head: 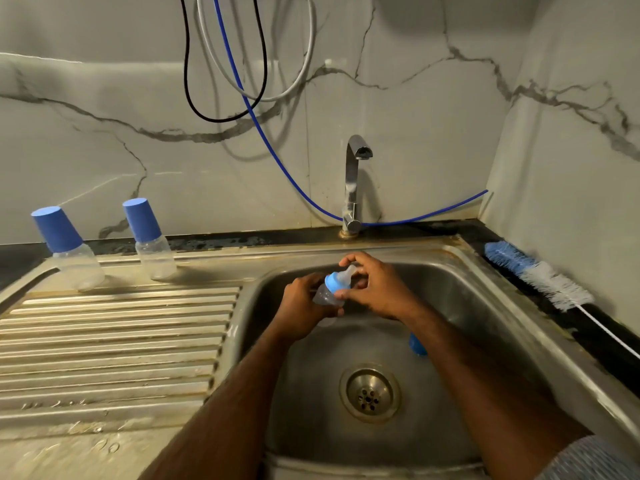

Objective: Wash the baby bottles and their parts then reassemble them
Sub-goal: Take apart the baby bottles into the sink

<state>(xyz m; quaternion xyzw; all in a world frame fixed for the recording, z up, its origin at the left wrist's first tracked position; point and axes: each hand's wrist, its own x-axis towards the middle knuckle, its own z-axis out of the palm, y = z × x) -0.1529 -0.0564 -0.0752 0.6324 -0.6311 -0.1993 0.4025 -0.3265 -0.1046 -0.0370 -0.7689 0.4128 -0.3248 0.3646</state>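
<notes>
Over the steel sink basin (467, 306) I hold a small clear baby bottle (323, 295) tilted, its teat pointing up and right. My left hand (301, 306) grips the bottle's body. My right hand (374, 287) has its fingers curled round the blue collar ring (333, 281) and the clear teat (346, 273). Two capped bottles stand on the drainboard at the back left, one at the far left (67, 247) and one nearer the sink (150, 239), both with blue caps. A blue cap (417, 345) lies in the basin, partly hidden behind my right forearm.
A chrome tap (353, 181) rises behind the basin; no water is seen running. A blue and white bottle brush (540, 277) lies on the dark counter at the right. The drain (370, 393) sits in the basin floor. Ribbed drainboard (114, 341) spreads left. Cables and a blue hose (263, 140) hang on the wall.
</notes>
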